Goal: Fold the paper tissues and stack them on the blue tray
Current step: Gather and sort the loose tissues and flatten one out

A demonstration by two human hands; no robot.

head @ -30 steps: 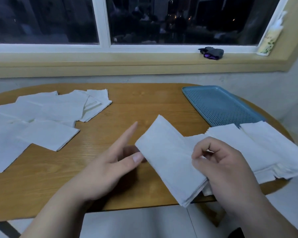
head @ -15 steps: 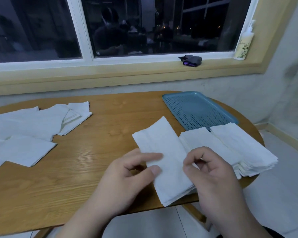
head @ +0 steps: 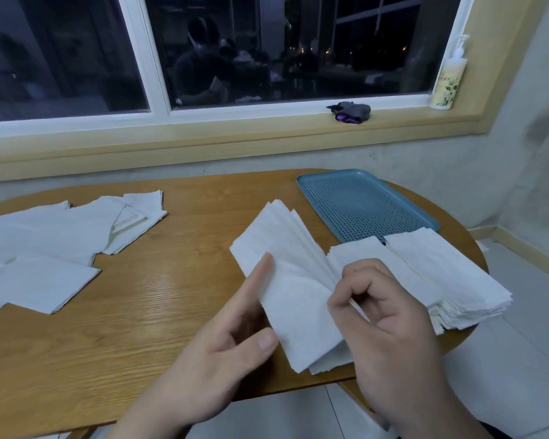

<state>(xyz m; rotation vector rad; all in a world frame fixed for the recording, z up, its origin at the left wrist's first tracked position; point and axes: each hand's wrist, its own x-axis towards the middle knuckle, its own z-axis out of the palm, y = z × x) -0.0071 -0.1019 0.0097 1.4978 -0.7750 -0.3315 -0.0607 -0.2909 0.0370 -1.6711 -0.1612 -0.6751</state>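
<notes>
Home rm: wood table (head: 140,312) by window (head: 219,58), lotion bottle (head: 450,77).

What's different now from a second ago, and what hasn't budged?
The left hand has shifted its hold on the folded tissues: its index finger, earlier pointing clear of them, now lies along their left edge. Their far end has fanned into layers. The right hand still pinches their right side. The blue tray, the folded stack beside it and the loose tissues on the left are unchanged.

Pump bottle (head: 449,76), dark cloth (head: 351,111) (purple-tinged) on windowsill (head: 235,123)
</notes>
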